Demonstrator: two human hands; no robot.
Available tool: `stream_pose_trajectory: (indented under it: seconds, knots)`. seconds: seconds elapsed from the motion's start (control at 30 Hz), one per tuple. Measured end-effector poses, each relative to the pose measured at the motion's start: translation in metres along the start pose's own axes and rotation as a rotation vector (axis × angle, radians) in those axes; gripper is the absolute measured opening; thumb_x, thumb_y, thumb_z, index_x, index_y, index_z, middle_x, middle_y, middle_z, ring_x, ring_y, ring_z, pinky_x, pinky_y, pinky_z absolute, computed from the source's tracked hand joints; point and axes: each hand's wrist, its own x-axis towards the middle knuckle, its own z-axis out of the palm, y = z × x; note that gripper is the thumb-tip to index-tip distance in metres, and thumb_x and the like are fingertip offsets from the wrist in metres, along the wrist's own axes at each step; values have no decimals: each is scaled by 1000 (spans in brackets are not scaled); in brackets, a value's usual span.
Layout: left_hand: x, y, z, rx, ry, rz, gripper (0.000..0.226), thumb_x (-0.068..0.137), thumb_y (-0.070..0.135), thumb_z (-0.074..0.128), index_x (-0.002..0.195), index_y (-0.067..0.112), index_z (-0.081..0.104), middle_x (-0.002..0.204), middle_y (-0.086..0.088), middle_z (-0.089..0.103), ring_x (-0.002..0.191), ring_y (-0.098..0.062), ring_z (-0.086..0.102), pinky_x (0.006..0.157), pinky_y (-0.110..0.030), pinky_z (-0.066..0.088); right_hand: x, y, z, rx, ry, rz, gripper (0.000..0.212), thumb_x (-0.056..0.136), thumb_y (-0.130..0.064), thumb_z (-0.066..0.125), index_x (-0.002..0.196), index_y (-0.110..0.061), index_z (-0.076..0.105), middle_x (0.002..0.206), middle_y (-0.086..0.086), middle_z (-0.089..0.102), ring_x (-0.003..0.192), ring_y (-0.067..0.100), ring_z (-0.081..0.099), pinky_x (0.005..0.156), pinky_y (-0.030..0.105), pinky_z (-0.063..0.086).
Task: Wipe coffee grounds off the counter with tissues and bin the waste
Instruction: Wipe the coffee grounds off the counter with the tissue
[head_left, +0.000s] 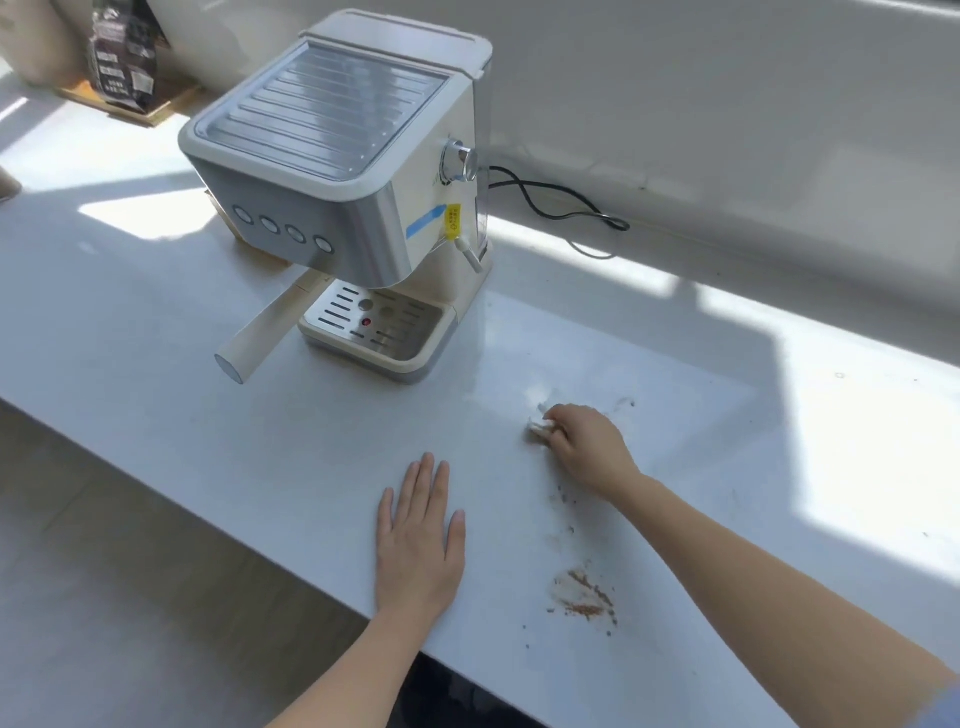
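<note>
Two bare hands are out over the white tabletop (156, 332). The left hand (418, 540) lies flat near the front edge, palm down, fingers straight, close together and pointing away from the person. Its grip is spread flat and holds nothing. The right hand (587, 447) is farther in, with its fingers curled down, and its grip is pinching a small white tissue (539, 422). The tissue is scrunched into a wad that pokes out past the fingertips on the left side and touches the tabletop. It is too crumpled to tell a long side.

Brown grounds (584, 597) lie in a smeared patch near the front edge, under the right forearm and to the right of the left hand. Little specks trail from that patch up toward the right hand, so the mess runs in a line from front to back. A few dark specks (626, 402) sit just past the right hand.

A coffee machine (343, 171) stands well back and to the left, with its handle (260, 338) sticking out toward the front left. Its black cord (561, 202) loops along the back by the wall. Between the machine and the hands the tabletop is bare, and there is wide bare room to the right too. The front edge runs at a slant, and the floor (104, 597) shows below it on the left.
</note>
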Motion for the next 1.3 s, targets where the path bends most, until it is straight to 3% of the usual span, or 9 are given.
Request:
stream_pose_trajectory:
  seconds: [0.27,0.5,0.57,0.7,0.83,0.9,1.0,1.13,1.3]
  knots:
    - [1,-1,2,-30,42,4,64,90,45,10,149,22,16,157,8,9,144,-5,2,117,-34,0,-91,-17,31,23,-111,-84,14,82,-13,45,83,-12,60,77,6,60,74,22,47,66,30,28]
    - [1,0,1,-56,38,8,67,88,47,6,149,21,13,158,7,10,144,-6,2,119,-37,3,-133,-26,33,77,-199,-58,19,85,-18,43,88,-15,62,84,4,65,80,20,53,70,29,33]
    - [0,1,1,-54,36,7,67,87,47,6,149,21,13,158,7,10,144,-5,2,119,-37,3,-138,-27,26,181,-244,18,17,83,-25,45,81,-21,61,77,-6,64,73,11,54,69,29,37]
    - [0,1,3,-39,20,5,66,88,48,6,149,23,8,157,8,5,144,-4,-2,119,-35,-1,-112,-14,-9,351,-17,129,14,85,-32,49,76,-23,55,65,-15,56,61,2,49,62,27,41]
    - [0,-1,2,-22,13,9,65,89,47,6,149,23,4,157,10,0,144,-4,-5,118,-33,-4,-70,22,-43,233,264,303,31,94,-40,45,74,-19,52,62,-3,58,60,18,56,56,36,44]
    - [0,0,2,-17,12,6,65,89,47,6,149,24,3,157,10,1,144,-4,-5,118,-32,-6,-67,47,-44,146,302,409,29,96,-42,41,81,-18,49,69,1,59,64,22,57,55,36,41]
    - [1,1,2,-20,11,1,65,89,48,8,149,23,5,158,9,2,144,-4,-4,117,-32,-7,-64,64,-28,30,318,472,12,95,-25,44,87,-15,46,72,0,55,66,27,55,49,32,31]
    - [1,0,1,-14,13,9,65,90,48,7,150,23,4,158,9,-1,145,-5,-6,118,-33,-7,-51,50,-17,27,339,401,17,94,-20,42,80,-12,44,70,4,54,65,28,52,50,32,31]
    - [1,-1,-1,-20,17,10,67,89,49,8,150,22,8,158,8,4,145,-5,-2,118,-34,-3,-80,12,11,63,124,127,6,92,-20,50,86,-19,51,80,-8,56,71,19,54,60,31,40]
